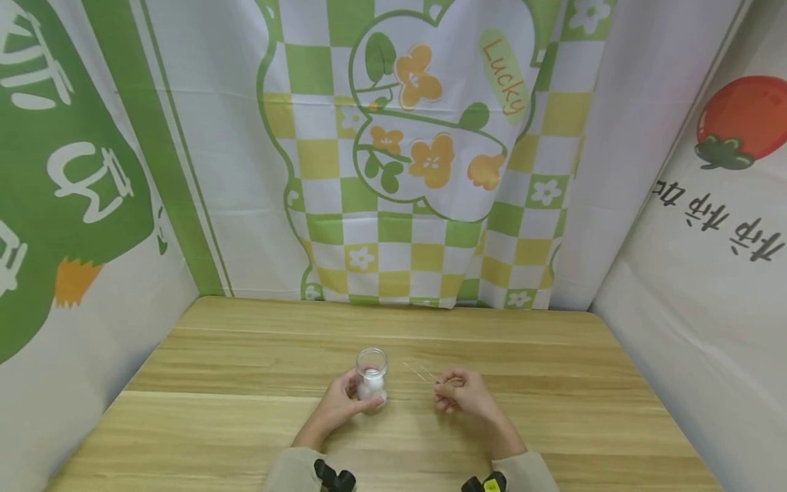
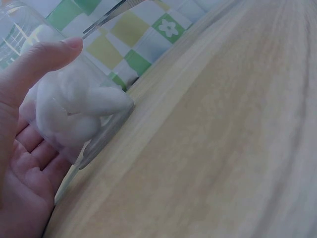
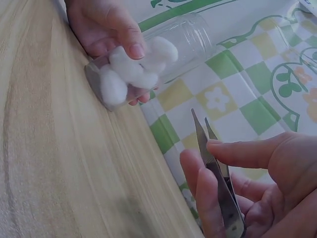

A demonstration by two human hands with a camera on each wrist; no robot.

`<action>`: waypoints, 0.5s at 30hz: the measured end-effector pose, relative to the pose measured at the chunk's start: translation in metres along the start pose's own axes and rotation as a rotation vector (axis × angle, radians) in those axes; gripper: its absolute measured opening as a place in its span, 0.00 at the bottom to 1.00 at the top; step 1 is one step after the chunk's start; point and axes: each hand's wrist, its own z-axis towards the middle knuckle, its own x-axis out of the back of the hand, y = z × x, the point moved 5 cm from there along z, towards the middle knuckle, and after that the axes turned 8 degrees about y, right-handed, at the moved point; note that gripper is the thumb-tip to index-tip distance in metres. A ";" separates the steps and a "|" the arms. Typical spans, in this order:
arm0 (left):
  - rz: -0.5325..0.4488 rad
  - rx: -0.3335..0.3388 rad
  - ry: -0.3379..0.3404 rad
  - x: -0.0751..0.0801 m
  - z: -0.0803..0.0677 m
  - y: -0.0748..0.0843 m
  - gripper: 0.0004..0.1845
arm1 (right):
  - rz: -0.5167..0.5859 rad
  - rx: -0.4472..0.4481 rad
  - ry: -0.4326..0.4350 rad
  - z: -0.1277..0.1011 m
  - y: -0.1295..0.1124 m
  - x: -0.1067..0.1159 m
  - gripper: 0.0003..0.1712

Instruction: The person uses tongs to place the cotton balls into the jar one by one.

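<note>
My left hand (image 1: pixel 338 406) grips a clear jar (image 1: pixel 371 362) that stands upright on the wooden table, thumb across its near side. Several white cotton balls (image 3: pixel 114 87) fill the lower part of the jar; the open rim (image 3: pixel 203 34) shows no lid. To the right of the jar, my right hand (image 1: pixel 464 394) pinches slim metal tweezers (image 3: pixel 225 198) between thumb and fingers. The tweezers' tips (image 3: pixel 194 114) stand apart with nothing between them. They point towards the jar but do not touch it.
The wooden table (image 1: pixel 246 342) reaches back to a green-and-yellow checked curtain (image 1: pixel 393 253). White printed cloths hang on the left (image 1: pixel 141 294) and right (image 1: pixel 688 294) sides of the table.
</note>
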 end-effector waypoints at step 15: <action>-0.003 -0.004 -0.010 0.001 -0.001 0.000 0.31 | 0.067 -0.131 0.037 0.001 0.009 0.003 0.06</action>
